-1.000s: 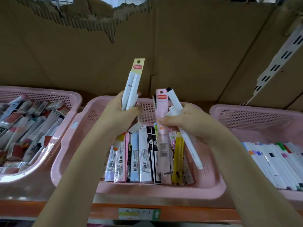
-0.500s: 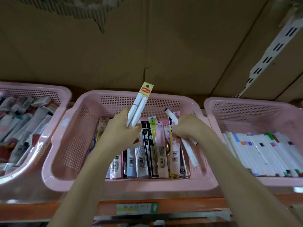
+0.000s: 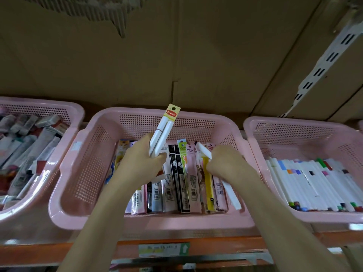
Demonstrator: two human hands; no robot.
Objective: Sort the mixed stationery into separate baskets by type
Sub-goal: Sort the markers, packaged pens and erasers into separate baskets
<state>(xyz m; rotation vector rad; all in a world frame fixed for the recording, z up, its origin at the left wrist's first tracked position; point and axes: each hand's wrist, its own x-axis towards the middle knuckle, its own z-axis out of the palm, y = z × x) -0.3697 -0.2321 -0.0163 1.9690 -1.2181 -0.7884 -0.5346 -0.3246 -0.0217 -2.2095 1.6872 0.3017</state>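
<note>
3 pink perforated baskets side by side on an orange-edged shelf (image 3: 29, 252), brown cardboard (image 3: 216, 55) behind. Over the middle basket (image 3: 82, 173), both hands. Left hand (image 3: 140, 163) clenched round a white twin-pen pack (image 3: 162, 134), tilted up and to the right, its yellow header card with a red label clear above the basket's back rim. Right hand (image 3: 225, 163) curled round a white marker (image 3: 204, 151), black tip poking up-left of the knuckles, long white barrel running down-right to the basket's right wall; pressed in among the packets there, perhaps pinching one too, cannot tell. In the middle basket, a row of packaged pens (image 3: 176, 189) standing on end, barcodes showing. Left basket (image 3: 74, 114) heaped with mixed boxed items, blurred. Right basket (image 3: 253, 130) holding white markers (image 3: 314, 183) with coloured caps, laid parallel.
</note>
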